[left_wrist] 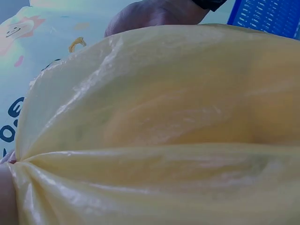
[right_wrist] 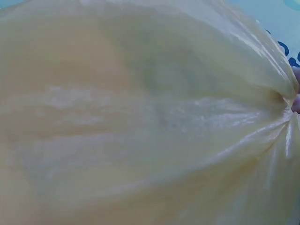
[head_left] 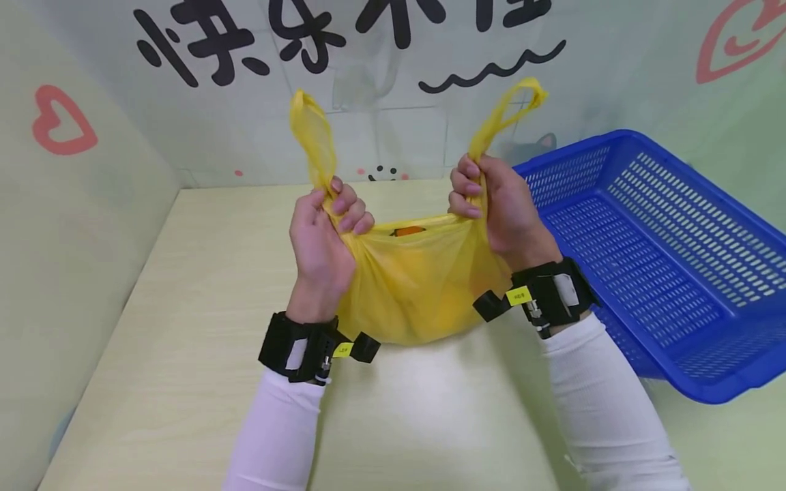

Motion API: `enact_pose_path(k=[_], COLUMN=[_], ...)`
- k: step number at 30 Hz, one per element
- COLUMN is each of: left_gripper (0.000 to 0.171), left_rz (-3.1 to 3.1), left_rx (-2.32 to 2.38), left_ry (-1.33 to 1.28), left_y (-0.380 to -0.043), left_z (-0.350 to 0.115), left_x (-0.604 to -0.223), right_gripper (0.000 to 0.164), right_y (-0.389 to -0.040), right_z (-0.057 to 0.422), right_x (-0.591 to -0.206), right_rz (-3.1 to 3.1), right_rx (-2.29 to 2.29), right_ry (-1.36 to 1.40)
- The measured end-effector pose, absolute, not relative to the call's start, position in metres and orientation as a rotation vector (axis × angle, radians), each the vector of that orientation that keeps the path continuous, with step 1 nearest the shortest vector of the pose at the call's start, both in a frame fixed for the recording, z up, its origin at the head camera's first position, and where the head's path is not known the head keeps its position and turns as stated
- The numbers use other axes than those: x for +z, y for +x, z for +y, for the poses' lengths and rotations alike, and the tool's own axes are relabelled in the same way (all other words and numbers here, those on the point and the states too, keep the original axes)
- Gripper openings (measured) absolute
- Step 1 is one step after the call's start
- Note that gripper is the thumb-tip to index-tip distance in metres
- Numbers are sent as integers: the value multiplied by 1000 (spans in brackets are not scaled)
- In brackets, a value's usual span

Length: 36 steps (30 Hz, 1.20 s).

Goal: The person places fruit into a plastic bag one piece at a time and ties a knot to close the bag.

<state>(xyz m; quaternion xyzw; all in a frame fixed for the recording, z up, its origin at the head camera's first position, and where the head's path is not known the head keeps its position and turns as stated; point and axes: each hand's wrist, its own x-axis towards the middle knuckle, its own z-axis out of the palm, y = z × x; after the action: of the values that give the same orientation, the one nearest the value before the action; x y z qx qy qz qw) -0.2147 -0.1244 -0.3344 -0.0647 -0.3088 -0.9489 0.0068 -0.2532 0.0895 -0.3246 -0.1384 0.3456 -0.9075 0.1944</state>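
Observation:
A yellow plastic bag [head_left: 417, 293] hangs between both hands in the head view, bulging with orange contents that show dimly through the thin film. At its mouth an orange item [head_left: 408, 231] peeks out; its kind is hidden by the bag. My left hand [head_left: 325, 239] grips the left handle, whose loop stands up above the fist. The right hand [head_left: 500, 204] holds the other handle, with its loop leaning to the right. Gathered film [left_wrist: 140, 183] fills most of the left wrist view. In the right wrist view, the film [right_wrist: 140, 140] draws together toward the fingers at the right edge.
A blue slotted plastic basket [head_left: 638, 266] stands on the right, close beside the right forearm. Behind the pale wooden table [head_left: 184, 341] rises a wall [head_left: 393, 129] covered with black lettering and drawings. Another wall [head_left: 74, 225] bounds the left side.

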Motion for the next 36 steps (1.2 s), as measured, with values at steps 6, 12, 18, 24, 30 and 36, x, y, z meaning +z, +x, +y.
enact_pose_path(k=[6, 12, 18, 24, 30, 36], left_gripper=[25, 20, 25, 20, 70, 55], left_rz=[-1074, -1159, -1382, -1705, -1902, -1972], left_rx=[-2840, -2757, -2653, -2427, -2384, -2340], left_ry=[-237, -321, -404, -492, -623, -617], left_y=[-217, -218, -219, -215, -214, -217], left_z=[-124, -124, -121, -114, -106, -102], left_x=[-334, -334, -338, -339, -335, -334], right_gripper=[23, 26, 27, 26, 20, 22], right_y=[-255, -259, -263, -257, -248, -244], right_z=[94, 95, 87, 72, 56, 49], right_x=[-325, -326, -324, -322, -321, -321], right_rz=[1054, 1162, 1303, 1638, 1918, 2036], right_rx=[-2536, -2550, -2608, -2505, -2323, -2291], right_ry=[-393, -442, -345, -319, -433, -565])
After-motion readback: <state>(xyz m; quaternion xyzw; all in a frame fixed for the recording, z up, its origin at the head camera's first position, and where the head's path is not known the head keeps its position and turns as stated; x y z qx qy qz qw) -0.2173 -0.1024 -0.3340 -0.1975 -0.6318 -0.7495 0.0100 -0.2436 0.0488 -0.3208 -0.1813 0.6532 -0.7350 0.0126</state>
